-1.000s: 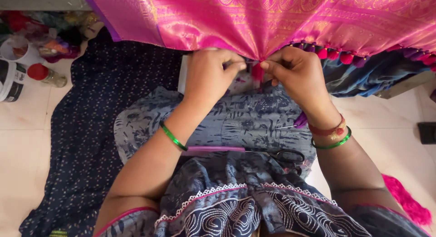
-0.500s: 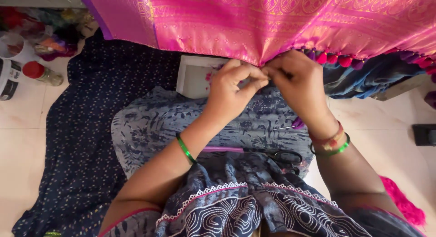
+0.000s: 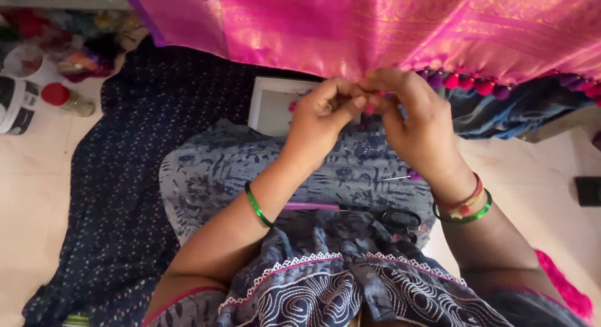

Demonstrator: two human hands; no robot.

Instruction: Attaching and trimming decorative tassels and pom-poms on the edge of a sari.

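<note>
1. The floor (image 3: 37,195) was pale tile, with a dark blue dotted cloth (image 3: 119,176) spread over it, and a person sat there looking down at their own lap.
2. A shiny pink cloth (image 3: 388,26) with gold patterns hung across the top. Along its bottom edge ran a row of little round tassels (image 3: 476,84), red and purple.
3. Both hands were up at that edge, close together and touching. The left hand (image 3: 322,117) had its fingertips pinched shut on a small pink bit at the edge. The right hand (image 3: 416,123) pinched the edge just beside it.
4. A second ago the hands sat a little lower and nearer the person's body. Now they had lifted and moved away from it, and the white box (image 3: 272,104) below them showed more. The work looked like it was going on at the same spot on the edge.
5. A green bangle (image 3: 258,205) was on the left wrist. Black scissors (image 3: 397,215) lay on the grey-blue lap cloth (image 3: 206,170).
6. A bottle with a red cap (image 3: 66,98) stood far off to the left.
</note>
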